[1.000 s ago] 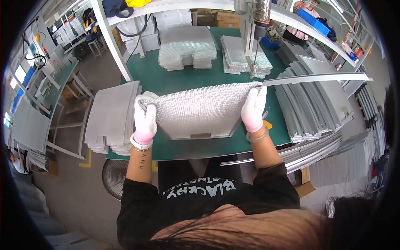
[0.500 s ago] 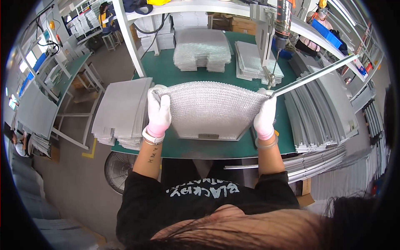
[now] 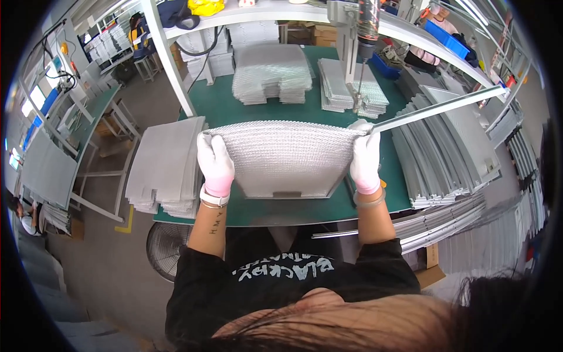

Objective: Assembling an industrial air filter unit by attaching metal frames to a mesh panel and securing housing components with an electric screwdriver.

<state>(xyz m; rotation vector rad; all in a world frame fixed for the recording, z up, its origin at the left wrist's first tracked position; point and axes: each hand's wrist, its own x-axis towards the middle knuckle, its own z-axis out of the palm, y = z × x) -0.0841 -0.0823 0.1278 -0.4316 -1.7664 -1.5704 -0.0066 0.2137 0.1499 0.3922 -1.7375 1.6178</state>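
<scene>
Holding a silvery mesh panel (image 3: 287,158) in front of the body looks to be the step in hand, with a slim metal strip (image 3: 440,110) at its far right corner. The panel is over the near part of the green worktop (image 3: 214,105), its far edge bowed; whether its near edge touches down I cannot tell. Any next move would, I judge, call for both hands to travel together (the panel looks thin enough to flex) and for the strip to be steered clear of the drill (image 3: 368,23). The left hand (image 3: 216,163), gloved, has its grip clamped on the far left corner. The right hand (image 3: 366,161) is clamped on the opposite corner, where the strip's end meets it. Both forearms (image 3: 214,226) reach forward, roughly parallel, wrists nearly straight.
</scene>
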